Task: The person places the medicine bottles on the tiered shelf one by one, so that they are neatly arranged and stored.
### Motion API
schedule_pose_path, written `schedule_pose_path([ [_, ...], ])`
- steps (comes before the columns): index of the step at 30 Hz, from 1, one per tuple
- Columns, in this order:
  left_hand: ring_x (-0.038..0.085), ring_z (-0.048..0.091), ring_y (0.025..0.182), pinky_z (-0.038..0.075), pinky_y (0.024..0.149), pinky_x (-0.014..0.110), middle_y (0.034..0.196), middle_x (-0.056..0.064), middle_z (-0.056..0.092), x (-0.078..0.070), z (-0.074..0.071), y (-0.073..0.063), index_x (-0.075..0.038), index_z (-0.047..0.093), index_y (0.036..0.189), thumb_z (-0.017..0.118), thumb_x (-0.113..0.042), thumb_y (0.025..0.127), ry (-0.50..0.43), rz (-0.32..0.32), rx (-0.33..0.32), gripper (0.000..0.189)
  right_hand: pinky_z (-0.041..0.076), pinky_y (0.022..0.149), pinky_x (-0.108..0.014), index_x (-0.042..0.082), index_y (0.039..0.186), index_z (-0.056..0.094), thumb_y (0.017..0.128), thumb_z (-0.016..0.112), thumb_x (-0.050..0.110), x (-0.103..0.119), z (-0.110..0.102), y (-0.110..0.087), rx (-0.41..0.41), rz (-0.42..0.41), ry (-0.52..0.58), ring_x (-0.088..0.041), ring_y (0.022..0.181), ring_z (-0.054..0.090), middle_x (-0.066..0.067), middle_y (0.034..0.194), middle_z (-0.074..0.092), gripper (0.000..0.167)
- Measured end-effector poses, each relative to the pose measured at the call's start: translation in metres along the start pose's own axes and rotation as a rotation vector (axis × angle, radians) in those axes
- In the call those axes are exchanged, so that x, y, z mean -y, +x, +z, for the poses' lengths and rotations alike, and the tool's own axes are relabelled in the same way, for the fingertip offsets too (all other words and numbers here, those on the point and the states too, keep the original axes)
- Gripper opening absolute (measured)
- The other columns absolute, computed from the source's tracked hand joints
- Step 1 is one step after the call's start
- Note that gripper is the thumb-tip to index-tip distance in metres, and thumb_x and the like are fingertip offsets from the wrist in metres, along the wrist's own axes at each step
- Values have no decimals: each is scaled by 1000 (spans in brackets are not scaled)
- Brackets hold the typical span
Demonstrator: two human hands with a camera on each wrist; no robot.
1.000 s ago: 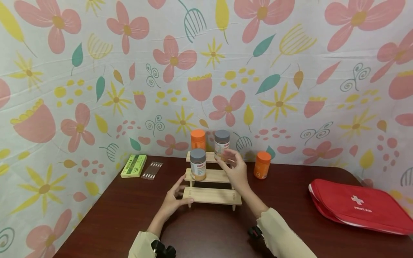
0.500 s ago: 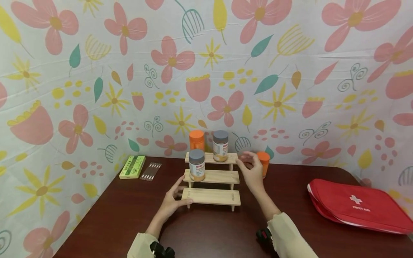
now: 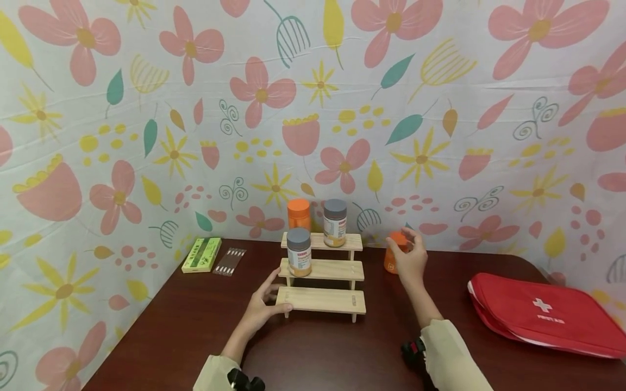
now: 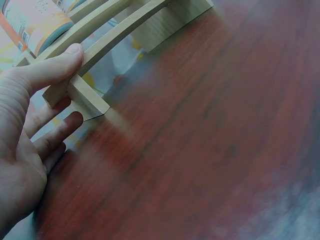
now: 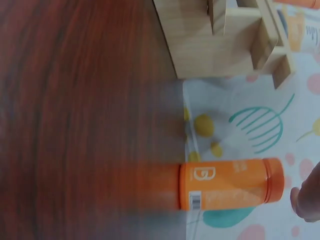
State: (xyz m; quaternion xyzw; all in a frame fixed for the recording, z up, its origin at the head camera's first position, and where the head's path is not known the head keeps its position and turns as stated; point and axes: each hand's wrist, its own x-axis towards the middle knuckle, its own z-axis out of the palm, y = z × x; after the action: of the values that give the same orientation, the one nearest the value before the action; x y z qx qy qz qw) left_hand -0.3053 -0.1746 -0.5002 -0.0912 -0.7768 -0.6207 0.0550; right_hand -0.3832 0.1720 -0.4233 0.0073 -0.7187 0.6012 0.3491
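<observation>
A three-tier wooden display stand (image 3: 320, 300) stands on the table. My left hand (image 3: 256, 309) grips its left end, thumb on top of the lowest step and fingers below, as the left wrist view shows. A grey-capped bottle (image 3: 299, 255) sits at the left of the middle step. On the top step stand an orange bottle (image 3: 299, 214) and, to its right, another grey-capped bottle (image 3: 335, 231). My right hand (image 3: 413, 260) is at a second orange bottle (image 5: 225, 185) upright right of the stand. In the right wrist view a fingertip (image 5: 306, 200) shows just off its cap.
A red first aid bag (image 3: 548, 312) lies at the right of the dark wooden table (image 3: 313, 353). At the back left are a green-yellow box (image 3: 201, 255) and a clear pack of cotton swabs (image 3: 230, 262). A flowered cloth (image 3: 342, 108) hangs behind.
My right hand has let go of the grey-capped bottle on the top step and moved right to the orange bottle. My left hand has stayed on the stand.
</observation>
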Motion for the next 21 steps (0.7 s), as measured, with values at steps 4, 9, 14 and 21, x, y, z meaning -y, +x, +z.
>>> schedule_pose_path([
  [4,23,59,102,46,87,38,131,19,60,0,0,-1,-28,36,152,83,-12,76,-10,-1,6,90,36,100,-47,-3,133,52,86,74,9,-9,-4,6,26,42,-50,-34,117,46,-22,136,50,54],
  [9,25,58,105,45,89,38,132,20,60,1,0,-1,-28,36,152,83,-11,76,-13,9,3,91,29,74,-25,5,143,46,86,75,18,-18,-6,11,54,110,-130,-25,88,36,-19,143,46,65],
  [14,25,58,108,45,90,39,134,19,58,1,0,0,-29,36,152,83,-12,76,-14,4,3,90,32,68,-18,7,146,42,86,75,19,-22,-7,13,81,153,-130,-19,85,39,-19,147,44,70],
  [21,23,58,105,45,89,38,133,18,60,1,0,1,-30,36,151,83,-13,76,-9,-4,4,90,36,106,-48,4,151,33,86,73,12,-26,-6,15,135,213,-79,-36,132,41,-23,152,37,76],
])
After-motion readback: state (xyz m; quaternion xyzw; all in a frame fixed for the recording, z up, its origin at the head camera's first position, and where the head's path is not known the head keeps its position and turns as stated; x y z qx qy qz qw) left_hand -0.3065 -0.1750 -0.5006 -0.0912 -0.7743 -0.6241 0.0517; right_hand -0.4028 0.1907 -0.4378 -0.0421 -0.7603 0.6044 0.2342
